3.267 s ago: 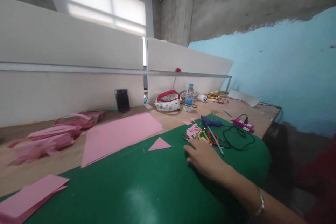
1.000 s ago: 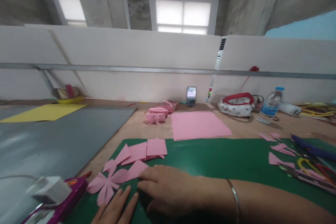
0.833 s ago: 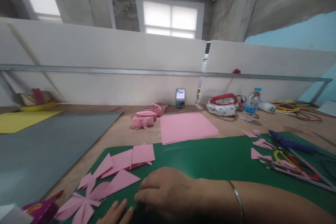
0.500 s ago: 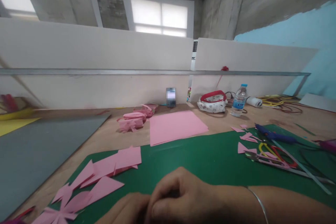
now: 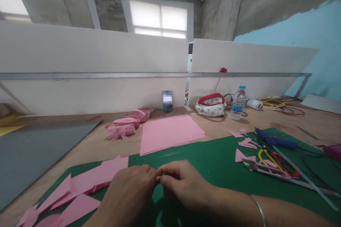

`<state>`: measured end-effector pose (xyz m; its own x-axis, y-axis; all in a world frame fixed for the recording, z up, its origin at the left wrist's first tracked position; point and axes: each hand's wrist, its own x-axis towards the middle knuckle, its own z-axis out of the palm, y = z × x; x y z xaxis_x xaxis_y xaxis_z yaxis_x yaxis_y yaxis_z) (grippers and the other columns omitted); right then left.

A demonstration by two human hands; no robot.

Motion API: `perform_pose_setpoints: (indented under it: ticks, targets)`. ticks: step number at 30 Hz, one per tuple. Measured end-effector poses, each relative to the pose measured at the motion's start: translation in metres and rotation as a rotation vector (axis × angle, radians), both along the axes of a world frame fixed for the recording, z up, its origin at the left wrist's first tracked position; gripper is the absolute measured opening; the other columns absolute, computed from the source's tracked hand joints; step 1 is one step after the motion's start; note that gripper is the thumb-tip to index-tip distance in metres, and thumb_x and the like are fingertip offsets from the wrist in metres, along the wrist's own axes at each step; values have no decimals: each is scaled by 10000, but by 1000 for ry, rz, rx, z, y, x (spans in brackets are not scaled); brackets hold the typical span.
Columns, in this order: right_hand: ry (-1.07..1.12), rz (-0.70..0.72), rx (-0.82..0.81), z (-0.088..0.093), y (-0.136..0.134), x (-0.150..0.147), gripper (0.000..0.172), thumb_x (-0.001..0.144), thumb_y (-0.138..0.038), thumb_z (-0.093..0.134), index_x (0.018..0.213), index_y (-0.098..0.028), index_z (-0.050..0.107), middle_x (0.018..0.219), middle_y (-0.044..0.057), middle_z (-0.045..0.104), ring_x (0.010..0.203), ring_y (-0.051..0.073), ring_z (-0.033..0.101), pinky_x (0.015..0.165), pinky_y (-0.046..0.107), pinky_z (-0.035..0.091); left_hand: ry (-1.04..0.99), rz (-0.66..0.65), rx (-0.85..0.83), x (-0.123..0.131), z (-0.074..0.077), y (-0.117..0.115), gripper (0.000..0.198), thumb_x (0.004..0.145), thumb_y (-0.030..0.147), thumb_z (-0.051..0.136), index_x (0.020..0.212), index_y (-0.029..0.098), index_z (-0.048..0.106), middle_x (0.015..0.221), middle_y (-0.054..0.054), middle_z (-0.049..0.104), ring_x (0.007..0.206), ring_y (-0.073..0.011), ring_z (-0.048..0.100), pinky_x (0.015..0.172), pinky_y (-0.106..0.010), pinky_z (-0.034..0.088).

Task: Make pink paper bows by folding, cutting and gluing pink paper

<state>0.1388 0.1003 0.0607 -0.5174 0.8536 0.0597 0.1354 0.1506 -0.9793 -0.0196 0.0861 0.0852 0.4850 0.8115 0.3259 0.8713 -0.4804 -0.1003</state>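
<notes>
My left hand (image 5: 133,188) and my right hand (image 5: 183,184) meet at the fingertips over the green cutting mat (image 5: 213,170). Both are closed in a pinch; whatever lies between the fingers is too small or hidden to make out. Left of my left hand, cut pink paper pieces (image 5: 80,205) spread along the mat's edge. Beyond the hands lies a stack of pink paper sheets (image 5: 172,133). To the right of my right hand are scissors (image 5: 277,163) with red and yellow handles, among small pink paper scraps (image 5: 239,155).
A blue glue gun (image 5: 277,139) rests on the mat at right. Farther back stand a water bottle (image 5: 238,104), a white pouch with red trim (image 5: 211,104) and a phone (image 5: 167,101). Folded pink paper pieces (image 5: 122,127) lie left of the sheets; a grey board (image 5: 39,156) covers the far left.
Both hands have moved up and farther forward over the mat, so the left hand shows more fully. The view has shifted slightly right.
</notes>
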Motion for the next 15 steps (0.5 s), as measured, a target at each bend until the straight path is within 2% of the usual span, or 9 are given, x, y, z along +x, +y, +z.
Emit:
perform_pose_setpoints:
  ticks: [3,6,11,13,15]
  targets:
    - [30,-23,-110,-8,1,-4,199,772,-176,493,742,-126,683,540,-44,468,481,62,385,465,184,300,60,7,-29,-3,-9,-1,260,663,34,422,571,197,602,527,-7,618,480,-155,587,475,-214,358]
    - [41,-37,-174,-12,2,-7,233,746,-177,480,759,-124,707,534,-36,498,450,53,413,460,177,323,7,6,-41,-6,-13,1,238,670,66,428,579,201,603,531,-7,612,491,-157,584,485,-219,361]
    - [32,-57,-225,-18,5,-8,327,713,-185,486,925,-128,728,521,-34,513,425,52,428,451,172,348,-4,-51,-29,-15,-26,7,227,702,83,434,590,209,586,540,-5,604,481,-150,559,471,-225,331]
    - [-46,-17,-169,-18,5,-7,335,733,-172,467,937,-133,729,540,-24,541,456,64,452,477,177,368,0,-64,-23,-16,-38,8,223,736,102,431,605,208,576,565,-10,613,484,-150,559,466,-231,330]
    - [-171,25,26,-15,7,-3,345,774,-169,455,1001,-149,714,649,5,626,554,94,525,550,193,409,11,-84,-19,-16,-52,8,221,736,84,420,629,207,568,604,-16,629,499,-155,573,466,-240,344]
